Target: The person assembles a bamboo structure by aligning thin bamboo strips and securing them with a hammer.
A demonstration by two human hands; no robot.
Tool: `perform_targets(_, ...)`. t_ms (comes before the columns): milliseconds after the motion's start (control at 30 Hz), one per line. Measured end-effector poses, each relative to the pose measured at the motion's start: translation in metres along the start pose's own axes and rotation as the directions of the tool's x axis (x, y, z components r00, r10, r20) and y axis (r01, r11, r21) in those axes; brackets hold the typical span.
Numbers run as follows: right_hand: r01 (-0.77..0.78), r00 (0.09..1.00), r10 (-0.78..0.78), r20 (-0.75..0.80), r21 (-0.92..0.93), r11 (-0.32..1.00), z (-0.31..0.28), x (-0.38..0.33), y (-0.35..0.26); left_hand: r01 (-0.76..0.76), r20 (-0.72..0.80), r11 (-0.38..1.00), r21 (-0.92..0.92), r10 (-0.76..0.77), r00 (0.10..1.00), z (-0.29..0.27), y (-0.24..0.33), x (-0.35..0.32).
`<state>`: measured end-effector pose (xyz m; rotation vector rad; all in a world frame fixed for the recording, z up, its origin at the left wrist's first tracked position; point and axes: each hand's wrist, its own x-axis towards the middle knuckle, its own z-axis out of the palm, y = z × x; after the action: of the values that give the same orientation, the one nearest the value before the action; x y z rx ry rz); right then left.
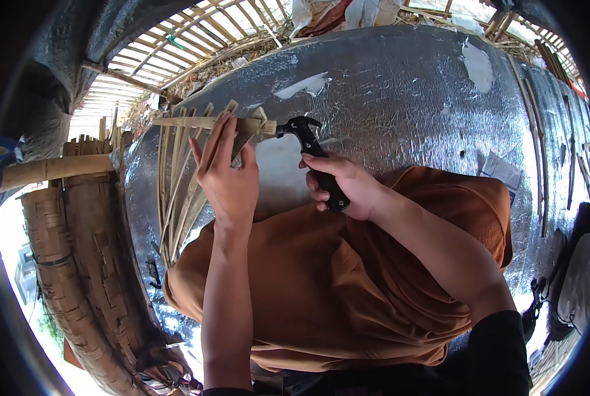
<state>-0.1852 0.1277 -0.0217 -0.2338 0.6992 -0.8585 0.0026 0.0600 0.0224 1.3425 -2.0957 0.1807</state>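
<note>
My right hand (341, 181) is wrapped round the black handle of a small claw hammer (306, 132). The hammer's striking face is at the right end of a pale bamboo piece (268, 127), touching it or very close. My left hand (229, 178) grips this bamboo from below, with long fingers laid up across it and the thumb on its near side. The bamboo looks like several split strips joined at an angle; the joint is partly behind my fingers. More thin bamboo strips (173, 191) fan down toward my left knee.
A brown cloth (288, 264) covers my lap. Silvery foil sheeting (387, 99) with torn white patches lies around me. Rolled woven bamboo mats (54, 244) stand at left, beside a bamboo pole (57, 170). Thin sticks (538, 145) and a folded paper (501, 171) lie at right.
</note>
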Motion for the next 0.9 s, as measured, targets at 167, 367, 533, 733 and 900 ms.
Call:
perform_targets(167,-0.100,0.995,0.098,0.025,0.143,0.985,0.021,-0.016,0.007,0.014,-0.074,0.993,-0.114,-0.022,0.997,-0.007,-0.003,0.006)
perform_targets(367,-0.211,0.972,0.152,0.178,0.384,0.899,0.023,-0.021,0.002,0.018,-0.121,0.986,-0.167,-0.038,0.992,-0.003,-0.006,0.005)
perform_targets(533,-0.213,0.973,0.149,0.176,0.439,0.873,0.038,-0.014,0.002,0.041,-0.145,0.988,-0.148,-0.063,0.987,-0.008,-0.010,0.004)
perform_targets(733,-0.282,0.931,0.137,0.339,0.427,0.859,0.065,-0.014,0.003,0.133,-0.133,0.976,-0.170,-0.157,0.979,-0.026,-0.005,0.013)
perform_targets(900,-0.298,0.936,0.162,0.313,0.457,0.838,0.077,-0.023,-0.003,0.198,-0.125,0.937,-0.287,-0.241,0.962,-0.035,-0.006,0.014)
